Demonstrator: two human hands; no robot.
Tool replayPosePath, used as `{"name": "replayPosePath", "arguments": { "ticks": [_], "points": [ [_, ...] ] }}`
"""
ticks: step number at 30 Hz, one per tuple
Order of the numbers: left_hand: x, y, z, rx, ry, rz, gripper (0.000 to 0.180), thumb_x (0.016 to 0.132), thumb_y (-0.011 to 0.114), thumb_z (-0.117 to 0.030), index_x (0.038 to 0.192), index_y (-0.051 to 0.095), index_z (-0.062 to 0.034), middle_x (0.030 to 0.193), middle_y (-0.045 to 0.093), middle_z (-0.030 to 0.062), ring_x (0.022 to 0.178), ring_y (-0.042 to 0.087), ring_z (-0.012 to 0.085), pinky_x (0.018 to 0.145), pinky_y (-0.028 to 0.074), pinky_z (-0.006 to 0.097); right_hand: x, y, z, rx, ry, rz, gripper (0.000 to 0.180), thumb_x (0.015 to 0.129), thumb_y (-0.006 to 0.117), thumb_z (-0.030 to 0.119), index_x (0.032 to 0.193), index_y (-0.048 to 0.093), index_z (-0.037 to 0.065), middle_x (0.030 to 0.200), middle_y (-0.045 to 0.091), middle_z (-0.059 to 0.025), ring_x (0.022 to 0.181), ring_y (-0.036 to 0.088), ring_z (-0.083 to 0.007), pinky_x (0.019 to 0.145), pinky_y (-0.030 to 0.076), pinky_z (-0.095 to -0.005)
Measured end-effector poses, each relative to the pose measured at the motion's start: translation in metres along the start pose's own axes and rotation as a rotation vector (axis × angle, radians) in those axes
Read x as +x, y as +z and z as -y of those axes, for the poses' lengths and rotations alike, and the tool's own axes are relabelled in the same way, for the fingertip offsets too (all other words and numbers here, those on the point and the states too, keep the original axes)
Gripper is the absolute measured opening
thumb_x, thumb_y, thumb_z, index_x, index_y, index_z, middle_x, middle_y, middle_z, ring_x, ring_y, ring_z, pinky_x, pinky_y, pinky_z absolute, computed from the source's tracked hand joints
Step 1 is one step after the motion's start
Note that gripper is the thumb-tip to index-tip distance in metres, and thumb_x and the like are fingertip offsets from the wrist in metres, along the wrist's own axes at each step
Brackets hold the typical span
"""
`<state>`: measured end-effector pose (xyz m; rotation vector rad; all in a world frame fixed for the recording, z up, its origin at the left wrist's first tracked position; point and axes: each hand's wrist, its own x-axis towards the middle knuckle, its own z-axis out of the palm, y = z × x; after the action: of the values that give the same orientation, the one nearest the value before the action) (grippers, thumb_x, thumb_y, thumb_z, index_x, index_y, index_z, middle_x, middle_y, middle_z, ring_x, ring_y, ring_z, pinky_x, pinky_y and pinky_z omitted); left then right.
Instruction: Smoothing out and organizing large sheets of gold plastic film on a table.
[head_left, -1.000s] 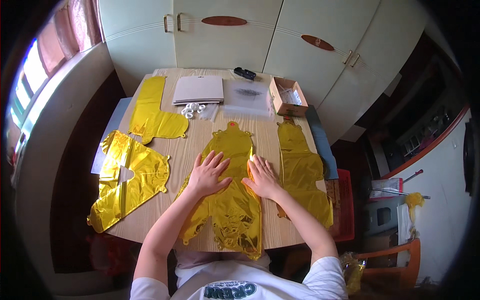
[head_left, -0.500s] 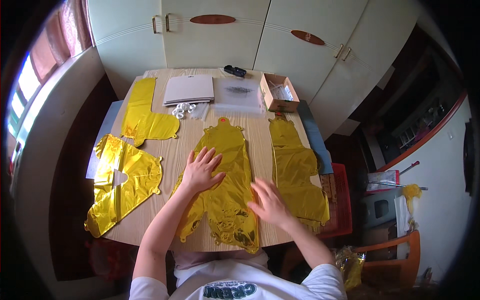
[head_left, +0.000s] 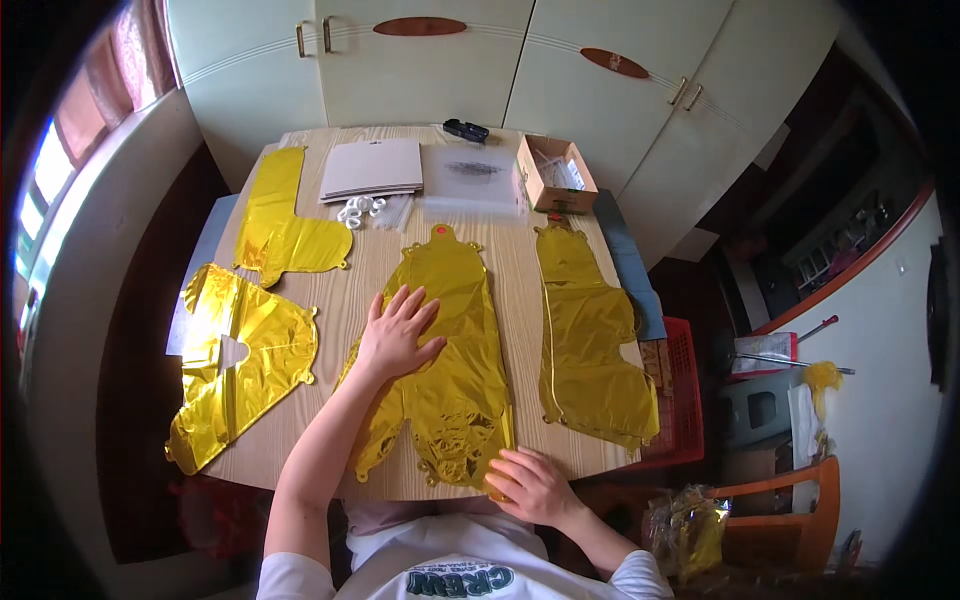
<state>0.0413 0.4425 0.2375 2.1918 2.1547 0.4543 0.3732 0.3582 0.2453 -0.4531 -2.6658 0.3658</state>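
Note:
A flat, uninflated gold foil balloon (head_left: 450, 310) lies in front of me on the wooden table, its red-marked tab pointing away. Its lower end is wrinkled and splits into two legs. My left hand (head_left: 398, 335) rests flat on its middle, fingers spread. Over the balloon's lower right corner, by the near table edge, lies my right hand (head_left: 535, 487), fingers stretched out and close together; its thumb is hidden. A second gold foil balloon (head_left: 590, 345) is to the right. Two more, an L-shaped foil balloon (head_left: 275, 225) and a notched foil balloon (head_left: 265, 345), lie left.
At the back are a stack of grey cards (head_left: 372, 170), white ribbon rolls (head_left: 360, 210), a clear plastic sheet (head_left: 475, 185), a black object (head_left: 466, 130) and a cardboard box (head_left: 558, 175). A red basket (head_left: 682, 390) and an orange chair (head_left: 800, 490) stand right of the table.
My right hand has moved down along the balloon's right edge to its lower corner. My left hand stays on the middle. The whole view has shifted slightly.

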Motion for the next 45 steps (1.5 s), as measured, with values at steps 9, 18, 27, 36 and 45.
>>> {"name": "replayPosePath", "arguments": {
  "ticks": [9,18,27,36,45],
  "points": [
    [0.0,0.0,0.0,0.008,0.01,0.002,0.065,0.09,0.051,-0.054,0.144,0.045,-0.0169,0.152,0.038,0.0123,0.143,0.028,0.0337,0.116,0.016,0.056,0.005,-0.003,-0.003,-0.013,-0.006,-0.016,0.031,0.082,0.07,0.02,0.111,0.067,0.01,0.121,0.061,-0.0075,0.119,0.055,-0.0253,0.105,0.043,-0.0413],
    [0.0,-0.001,-0.001,0.02,0.004,0.025,0.065,0.092,0.049,-0.054,0.145,0.044,-0.018,0.153,0.036,0.0114,0.144,0.027,0.0343,0.116,0.015,0.057,0.006,0.0,-0.004,-0.097,-0.011,-0.038,0.027,0.084,0.067,0.018,0.109,0.069,0.011,0.119,0.064,-0.0055,0.117,0.057,-0.0226,0.104,0.044,-0.0405],
    [-0.001,-0.003,0.0,0.049,0.014,0.058,0.066,0.093,0.044,-0.058,0.148,0.04,-0.0219,0.156,0.033,0.0079,0.145,0.025,0.0328,0.117,0.013,0.056,0.015,-0.012,-0.006,0.036,0.005,-0.02,0.036,0.086,0.067,0.03,0.116,0.067,0.01,0.121,0.063,-0.0087,0.118,0.057,-0.025,0.106,0.041,-0.0451],
    [-0.002,0.0,0.002,0.083,0.024,0.031,0.068,0.092,0.044,-0.06,0.149,0.039,-0.0237,0.155,0.034,0.0078,0.145,0.026,0.0315,0.116,0.015,0.057,0.1,0.015,-0.106,-0.015,0.26,0.047,0.055,0.098,0.051,0.034,0.138,0.045,-0.003,0.148,0.039,-0.0229,0.14,0.036,-0.0356,0.117,0.026,-0.0461],
    [-0.003,0.001,0.001,0.089,0.021,0.016,0.067,0.092,0.044,-0.06,0.148,0.039,-0.025,0.155,0.035,0.0073,0.145,0.026,0.0309,0.117,0.015,0.057,0.115,0.024,-0.11,-0.092,0.257,0.207,0.068,0.098,0.046,0.046,0.146,0.035,-0.001,0.155,0.03,-0.0185,0.146,0.023,-0.033,0.12,0.014,-0.0461]
  ]
}}
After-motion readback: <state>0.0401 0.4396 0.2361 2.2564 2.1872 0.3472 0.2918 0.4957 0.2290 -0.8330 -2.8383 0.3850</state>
